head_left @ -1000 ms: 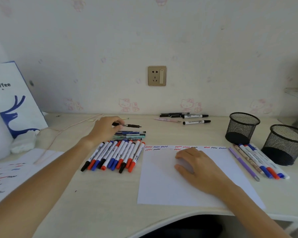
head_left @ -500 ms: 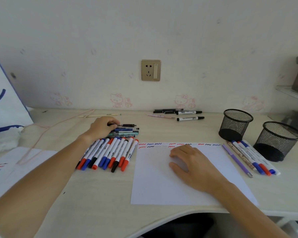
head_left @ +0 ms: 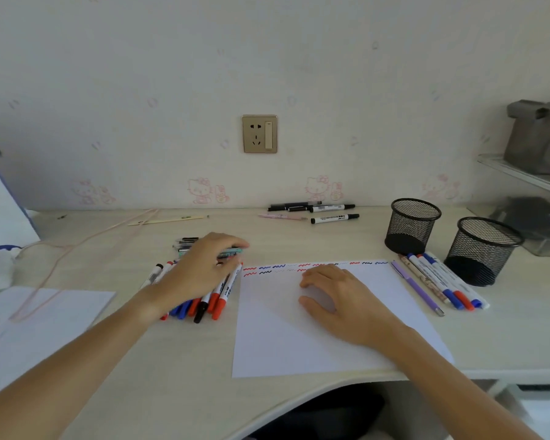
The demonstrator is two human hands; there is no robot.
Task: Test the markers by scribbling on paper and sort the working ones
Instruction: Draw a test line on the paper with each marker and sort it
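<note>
A sheet of white paper [head_left: 299, 338] lies flat on the pale tabletop [head_left: 178, 376] at lower centre of the frame, with short red, blue and black squiggles [head_left: 302, 267] in rows along its far edge. The right hand [head_left: 340, 300] rests palm down on the paper, fingers spread and relaxed, its grip released and holding nothing. Left of the paper, just beside its edge, a row of markers [head_left: 215, 300] with red, blue and black caps lies side by side, and a small stack of other pens [head_left: 188, 244] sits at the far end of that row. The left hand [head_left: 204, 265] is laid over both groups, fingers curled down onto them; from this view I cannot tell whether its grip has closed on any one marker. On the right side of the frame, a second, smaller group of markers [head_left: 442, 284] lies on the tabletop beside the paper, including a purple pen [head_left: 415, 287] nearest the sheet. Just behind them stand two black mesh pen cups [head_left: 413, 225] and [head_left: 483, 249], upright and near each other. Toward the upper centre, close to the wall, a few black-and-white markers [head_left: 334, 219] lie apart from the rest, below a wall socket [head_left: 259, 134]. Another sheet [head_left: 45, 319] lies at the left edge.
</note>
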